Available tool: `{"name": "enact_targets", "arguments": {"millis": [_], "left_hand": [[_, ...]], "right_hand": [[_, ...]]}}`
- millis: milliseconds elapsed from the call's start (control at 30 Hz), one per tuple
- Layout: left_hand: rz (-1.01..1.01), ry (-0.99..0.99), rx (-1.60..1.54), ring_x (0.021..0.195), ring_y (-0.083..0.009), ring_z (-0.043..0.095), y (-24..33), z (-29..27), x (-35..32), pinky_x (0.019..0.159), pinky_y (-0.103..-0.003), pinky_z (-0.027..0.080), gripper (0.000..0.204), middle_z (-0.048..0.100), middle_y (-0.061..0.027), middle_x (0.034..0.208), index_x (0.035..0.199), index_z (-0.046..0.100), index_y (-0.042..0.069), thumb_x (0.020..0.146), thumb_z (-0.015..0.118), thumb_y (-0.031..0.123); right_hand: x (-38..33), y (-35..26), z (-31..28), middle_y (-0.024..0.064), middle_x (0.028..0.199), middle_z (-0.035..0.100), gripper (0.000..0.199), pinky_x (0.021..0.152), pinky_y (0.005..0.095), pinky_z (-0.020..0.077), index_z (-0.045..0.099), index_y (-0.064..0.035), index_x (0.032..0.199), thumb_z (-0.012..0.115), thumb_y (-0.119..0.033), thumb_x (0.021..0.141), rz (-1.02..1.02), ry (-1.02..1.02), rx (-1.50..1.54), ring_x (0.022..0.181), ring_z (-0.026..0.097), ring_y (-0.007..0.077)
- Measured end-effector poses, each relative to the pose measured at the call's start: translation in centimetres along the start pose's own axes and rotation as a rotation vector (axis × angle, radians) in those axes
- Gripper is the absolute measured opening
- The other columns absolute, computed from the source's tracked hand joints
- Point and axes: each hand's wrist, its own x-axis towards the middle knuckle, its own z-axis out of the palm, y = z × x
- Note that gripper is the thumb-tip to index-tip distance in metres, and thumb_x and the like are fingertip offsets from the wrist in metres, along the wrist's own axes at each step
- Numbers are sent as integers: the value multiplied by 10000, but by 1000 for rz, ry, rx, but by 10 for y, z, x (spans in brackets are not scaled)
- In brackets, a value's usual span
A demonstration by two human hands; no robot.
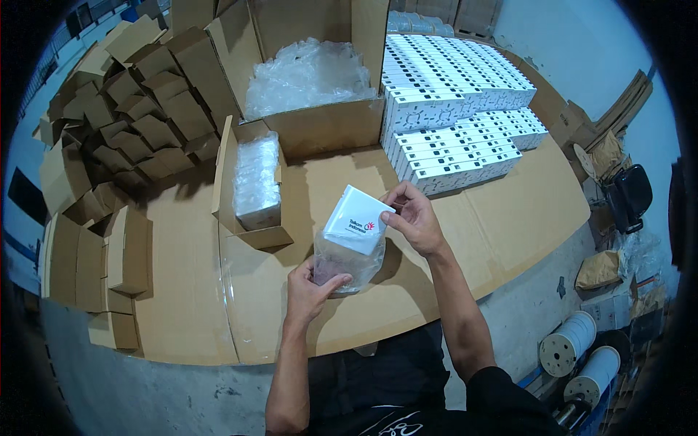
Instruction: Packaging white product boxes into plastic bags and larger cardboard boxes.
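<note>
My left hand (311,282) pinches the clear plastic bag (347,263) open above the cardboard surface (502,218); right hand (413,216) fingers grip the white box (356,219), half bagged. Next, I'd judge, it needs pushing fully down.

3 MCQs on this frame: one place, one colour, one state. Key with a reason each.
1. Where is the stack of white boxes?
A. Right of the big open carton
B. On the floor by the spools
C. Left of the small brown boxes

2. What colour is the box in the hands?
A. Brown
B. White
C. Black

3. How does the box stand to the clear bag?
A. Fully sealed inside
B. Lying apart from it
C. Partly in, top sticking out

Key: 1 A, the stack sits against the carton's right side. 2 B, its faces are white. 3 C, the left hand holds the bag and the right hand holds the box's upper corner above the bag mouth.
</note>
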Motion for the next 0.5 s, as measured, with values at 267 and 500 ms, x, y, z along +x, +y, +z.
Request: {"name": "enact_targets", "arguments": {"millis": [267,500], "left_hand": [[-8,-13,-51,862,-129,682,-6,1,2,790,-300,565,367,742,-80,960,1035,702,-30,769,898,131],[58,-24,-47,933,-135,683,-1,2,3,830,-292,556,438,731,-99,1055,1137,654,-32,792,879,118]], "right_hand": [[-3,4,0,52,1030,603,208,903,307,489,524,-31,1058,688,0,933,16,-44,-52,1018,576,124],[-2,9,13,28,1067,531,179,837,260,482,519,-27,1121,635,-40,986,153,-49,-38,986,530,99]]}}
